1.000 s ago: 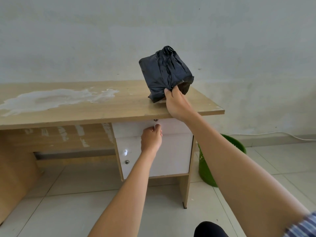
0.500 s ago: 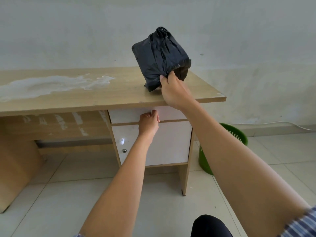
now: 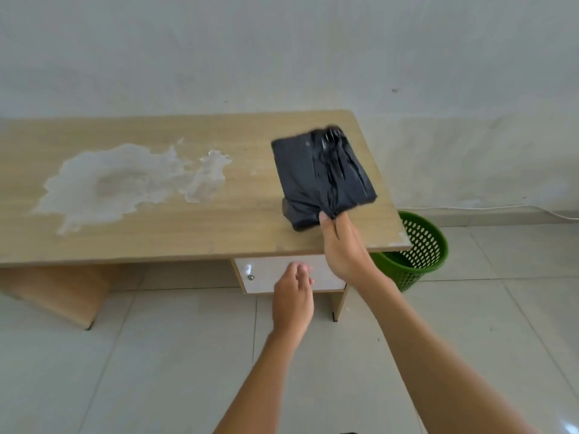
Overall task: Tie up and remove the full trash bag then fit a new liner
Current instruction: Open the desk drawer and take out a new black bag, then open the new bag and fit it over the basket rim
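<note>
A folded pack of black bin liners (image 3: 322,173) lies over the right end of the wooden desk (image 3: 194,227). My right hand (image 3: 343,245) pinches its near corner between thumb and fingers. My left hand (image 3: 293,300) hovers in front of the white drawer unit (image 3: 266,275) under the desk, fingers loosely curled and holding nothing. A green perforated trash bin (image 3: 419,249) stands on the floor to the right of the desk, partly hidden by the desk corner; I see no bag inside it.
A pale dried stain (image 3: 119,183) spreads over the desk's left half. The wall runs close behind the desk. A white cable (image 3: 532,209) lies along the baseboard at the right. Light floor tiles (image 3: 156,371) lie in front of the desk.
My view has risen and tilted down onto the desktop. The black pack has come down from the air onto the desk. My left hand has left the drawer front and drawn back.
</note>
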